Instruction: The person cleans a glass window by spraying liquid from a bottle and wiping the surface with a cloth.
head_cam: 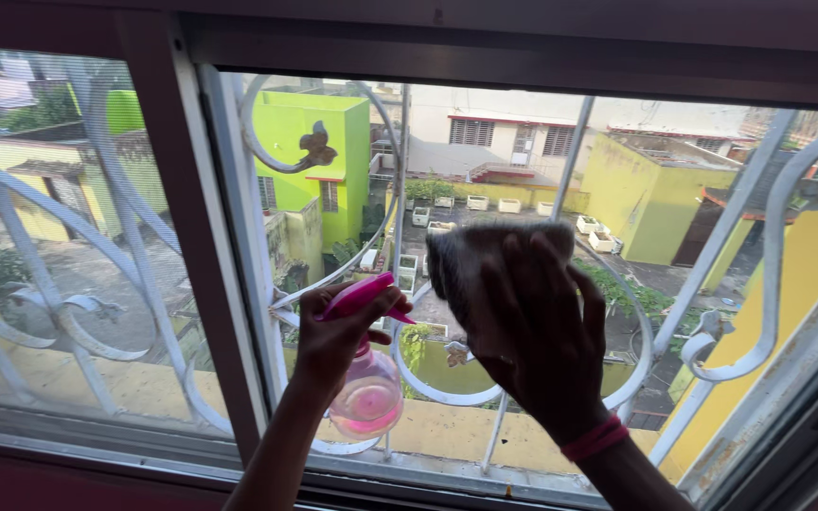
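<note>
Right hand (537,336) presses cloth (485,260) on window pane (485,161) (left hand (333,331) grips spray bottle (366,383)).

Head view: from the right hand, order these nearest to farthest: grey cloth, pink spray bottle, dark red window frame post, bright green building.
1. Grey cloth, pressed under the right hand on the glass.
2. Pink spray bottle, just left, in the left hand.
3. Dark red window frame post, farther left.
4. Bright green building, outside, well beyond the glass.

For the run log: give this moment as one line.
left hand: grips pink spray bottle | right hand: presses grey cloth on window pane | white grille outside
</note>
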